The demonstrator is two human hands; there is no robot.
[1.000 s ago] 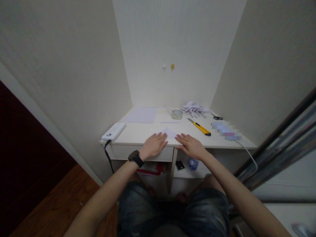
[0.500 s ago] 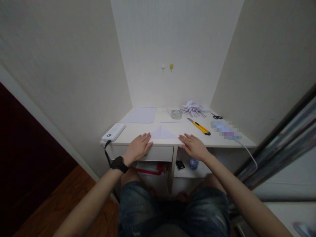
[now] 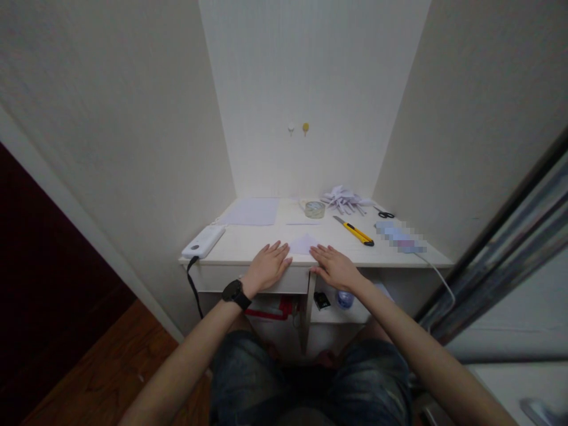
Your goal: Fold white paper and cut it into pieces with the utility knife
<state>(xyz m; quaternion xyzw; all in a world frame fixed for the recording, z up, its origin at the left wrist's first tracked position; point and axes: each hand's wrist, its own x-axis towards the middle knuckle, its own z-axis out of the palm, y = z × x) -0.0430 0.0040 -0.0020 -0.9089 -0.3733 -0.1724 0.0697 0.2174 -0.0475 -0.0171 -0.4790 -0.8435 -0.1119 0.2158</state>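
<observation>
A folded sheet of white paper (image 3: pixel 303 243) lies near the front edge of the white desk (image 3: pixel 248 244), its peak pointing to the wall. My left hand (image 3: pixel 268 266) rests flat at the paper's left side, fingers stretched out. From the right, my right hand (image 3: pixel 335 266) lies flat with its fingertips on the paper's right side. Both palms hide parts of the sheet and the desk edge. Behind the paper are a narrow paper strip (image 3: pixel 303 223) and a yellow utility knife (image 3: pixel 355 231) with its blade out.
Along the back sit a stack of paper (image 3: pixel 252 212), a roll of clear tape (image 3: pixel 315 209), a heap of folded paper pieces (image 3: pixel 345 200) and black scissors (image 3: pixel 385 214). A white power bank (image 3: pixel 204 241) with a black cable stands left; a blurred, cabled item (image 3: pixel 400 236) lies right.
My left hand has slid right along the desk edge, and my right hand slightly left, so they are closer together. Less of the folded paper shows between them. The view has shifted a little.
</observation>
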